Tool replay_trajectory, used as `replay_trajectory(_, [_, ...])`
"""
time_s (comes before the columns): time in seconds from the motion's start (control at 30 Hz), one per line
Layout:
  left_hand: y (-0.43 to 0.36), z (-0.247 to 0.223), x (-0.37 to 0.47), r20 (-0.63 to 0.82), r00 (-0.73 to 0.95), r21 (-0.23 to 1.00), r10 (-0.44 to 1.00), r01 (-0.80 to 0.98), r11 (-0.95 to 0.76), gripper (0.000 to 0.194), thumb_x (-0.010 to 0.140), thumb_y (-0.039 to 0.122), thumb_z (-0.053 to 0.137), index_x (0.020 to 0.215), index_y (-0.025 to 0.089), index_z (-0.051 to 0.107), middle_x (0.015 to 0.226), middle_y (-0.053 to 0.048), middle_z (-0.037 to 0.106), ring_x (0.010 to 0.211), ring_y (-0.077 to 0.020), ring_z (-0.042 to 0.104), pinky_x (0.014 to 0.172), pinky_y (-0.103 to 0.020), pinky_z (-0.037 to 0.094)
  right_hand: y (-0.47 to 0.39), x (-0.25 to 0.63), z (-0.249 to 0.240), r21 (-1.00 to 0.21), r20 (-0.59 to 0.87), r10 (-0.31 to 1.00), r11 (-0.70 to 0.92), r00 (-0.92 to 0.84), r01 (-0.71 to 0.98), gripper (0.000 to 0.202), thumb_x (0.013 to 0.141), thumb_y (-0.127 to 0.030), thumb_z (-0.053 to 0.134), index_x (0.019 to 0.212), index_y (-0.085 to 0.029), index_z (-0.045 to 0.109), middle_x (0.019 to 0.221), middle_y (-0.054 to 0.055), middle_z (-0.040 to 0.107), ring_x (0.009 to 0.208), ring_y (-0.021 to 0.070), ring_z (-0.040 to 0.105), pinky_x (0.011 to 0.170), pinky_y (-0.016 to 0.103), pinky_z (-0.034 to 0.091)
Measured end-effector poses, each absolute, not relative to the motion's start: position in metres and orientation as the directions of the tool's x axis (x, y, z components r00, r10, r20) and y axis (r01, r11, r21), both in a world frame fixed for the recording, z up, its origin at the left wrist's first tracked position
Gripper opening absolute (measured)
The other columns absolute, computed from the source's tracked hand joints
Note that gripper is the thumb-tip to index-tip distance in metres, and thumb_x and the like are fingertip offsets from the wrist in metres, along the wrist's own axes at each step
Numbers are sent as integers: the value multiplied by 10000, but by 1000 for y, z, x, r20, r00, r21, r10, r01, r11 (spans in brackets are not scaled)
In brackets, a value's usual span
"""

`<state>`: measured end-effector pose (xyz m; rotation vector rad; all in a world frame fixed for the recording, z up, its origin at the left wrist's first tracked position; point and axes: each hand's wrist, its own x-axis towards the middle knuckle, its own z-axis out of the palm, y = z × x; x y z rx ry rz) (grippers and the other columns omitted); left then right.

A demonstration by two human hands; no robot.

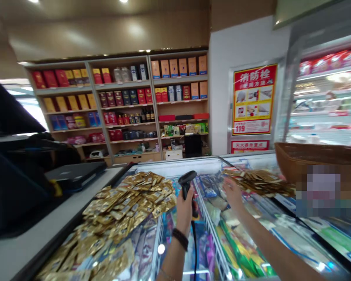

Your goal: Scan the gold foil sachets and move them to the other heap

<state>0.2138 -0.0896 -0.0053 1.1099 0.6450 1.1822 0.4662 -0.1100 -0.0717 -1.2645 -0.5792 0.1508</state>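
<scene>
My left hand (185, 201) is wrapped round the handle of a black barcode scanner (187, 178), held upright with its head to the top. A black cord (194, 249) hangs down from it over the freezer. My right hand (232, 192) reaches over the freezer with its fingers loosely apart, and nothing shows in it. Just past its fingers lies a pile of gold packets (257, 180) on the right. A larger heap of gold packets (134, 197) spreads over the glass to the left of my left hand.
The chest freezer (248, 158) holds bagged goods between white wire dividers (207, 218). A brown basket (318, 156) stands at the right. On the left counter (26, 238) sits a dark flat device (76, 173). Shelves of boxes (128, 97) line the back wall beside a red poster (254, 99).
</scene>
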Motion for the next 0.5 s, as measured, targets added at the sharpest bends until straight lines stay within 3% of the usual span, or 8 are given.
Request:
replay_trajectory(0.1, [-68,8,177,184,195,914,963,-396,-95,829,639,944,1009,884,269,596,665,79,601,455,-87,508,451,-221,385,-62,412,-73,-965,235,645,245,727,95,590,585,-784,955,894,-308,793,960,129,876,986,437,870,941,660,750])
replay_trajectory(0.17, [-54,13,152,198,122,915,973,-380,-138,781,692,902,1000,900,271,589,681,78,604,466,-89,515,466,-224,382,-38,373,-75,-978,209,755,174,621,118,622,585,-830,1007,844,-308,789,926,125,874,1052,466,879,1003,676,730])
replay_trajectory(0.23, [-43,12,132,191,39,916,981,-367,-163,746,740,883,976,908,277,576,698,78,602,472,-93,516,477,-233,380,-22,338,-80,-961,225,791,82,569,265,658,589,-856,1056,836,-302,800,968,126,888,1177,498,874,1115,705,686])
replay_trajectory(0.33, [-32,4,113,160,-86,923,983,-340,-180,707,811,867,946,907,287,554,697,89,576,477,-98,506,495,-240,383,-11,303,-86,-823,296,803,-62,518,565,725,524,-818,1148,948,-301,868,1249,159,911,1446,561,780,1264,754,586])
replay_trajectory(0.43, [-27,-5,107,125,-144,935,982,-313,-165,656,886,828,917,912,300,528,699,98,548,488,-106,501,506,-244,397,-5,290,-86,-697,275,843,-156,463,700,734,495,-743,1199,973,-287,882,1420,198,866,1526,594,714,1252,758,582])
replay_trajectory(0.5, [-25,-10,109,104,-145,940,984,-310,-145,621,921,795,904,922,306,520,710,96,542,501,-114,510,512,-249,416,0,289,-84,-714,240,863,-153,445,683,673,487,-698,1215,868,-280,851,1299,180,876,1448,566,754,1179,698,624])
